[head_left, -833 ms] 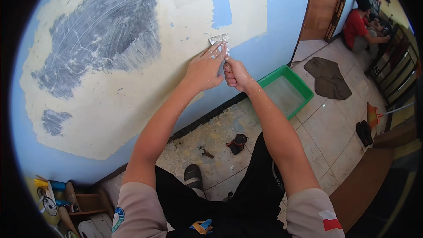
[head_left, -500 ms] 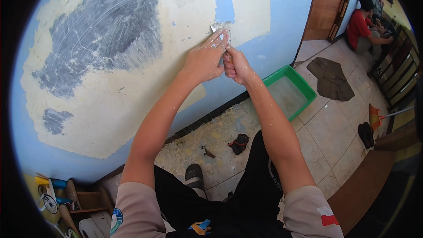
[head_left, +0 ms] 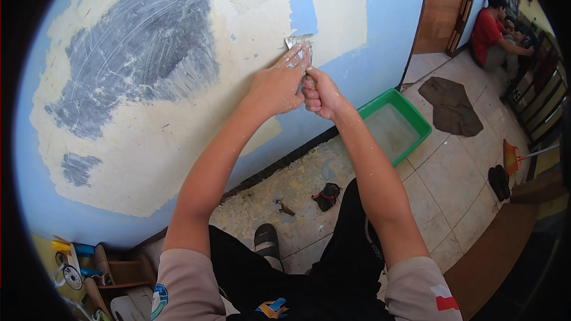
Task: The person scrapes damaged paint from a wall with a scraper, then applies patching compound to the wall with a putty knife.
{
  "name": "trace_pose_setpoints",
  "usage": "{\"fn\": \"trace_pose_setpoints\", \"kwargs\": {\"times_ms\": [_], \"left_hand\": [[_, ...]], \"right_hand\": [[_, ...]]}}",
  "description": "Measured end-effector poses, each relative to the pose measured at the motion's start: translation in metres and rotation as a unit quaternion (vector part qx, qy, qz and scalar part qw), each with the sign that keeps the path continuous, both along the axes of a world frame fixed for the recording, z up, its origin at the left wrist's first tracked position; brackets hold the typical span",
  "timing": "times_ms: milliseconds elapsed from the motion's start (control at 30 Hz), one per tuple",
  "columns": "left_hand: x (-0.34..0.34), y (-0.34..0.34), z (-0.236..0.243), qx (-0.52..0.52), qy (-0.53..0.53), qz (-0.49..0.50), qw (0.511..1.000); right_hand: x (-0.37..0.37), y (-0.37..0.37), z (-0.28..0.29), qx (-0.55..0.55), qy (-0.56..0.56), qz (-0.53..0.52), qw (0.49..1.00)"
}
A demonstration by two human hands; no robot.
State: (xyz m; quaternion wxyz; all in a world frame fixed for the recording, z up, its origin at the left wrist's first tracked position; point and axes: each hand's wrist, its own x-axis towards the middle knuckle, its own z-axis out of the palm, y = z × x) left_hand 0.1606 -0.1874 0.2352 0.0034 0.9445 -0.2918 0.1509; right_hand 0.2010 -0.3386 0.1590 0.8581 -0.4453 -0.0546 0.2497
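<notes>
A putty knife [head_left: 299, 40] with a speckled metal blade rests against the wall [head_left: 333, 0], just under a bare blue patch [head_left: 303, 12] in the cream layer. My right hand [head_left: 322, 93] is closed around its handle, low on the tool. Stretched fingers of my left hand [head_left: 276, 88] lie flat over the blade and press on it from the left side. White flecks cling to both hands and forearms. Left of them, a large grey scraped area [head_left: 143, 47] spreads across the wall, with a smaller grey spot [head_left: 79, 168] below it.
A green basin [head_left: 423, 128] of cloudy water stands by the wall. Paint flakes [head_left: 250, 199], a small tool [head_left: 285, 208] and a dark red-trimmed object [head_left: 326, 196] lie near my feet. Farther right are a brown cloth [head_left: 450, 107], an orange dustpan [head_left: 510, 157], sandals [head_left: 498, 182] and seated people [head_left: 489, 32].
The whole view has shifted slightly. Both hands keep the same hold on the putty knife, and its blade stays at nearly the same place under the blue patch.
</notes>
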Motion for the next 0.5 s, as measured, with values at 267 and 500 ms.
{"fn": "trace_pose_setpoints", "kwargs": {"times_ms": [267,500], "left_hand": [[0.001,0.004,0.004,0.007,0.016,0.008,1.000],[-0.002,-0.002,0.009,0.010,0.022,0.016,1.000]], "right_hand": [[-0.009,-0.002,0.005,-0.053,0.023,-0.015,0.998],[0.003,-0.001,-0.003,-0.057,0.005,-0.007,0.998]]}}
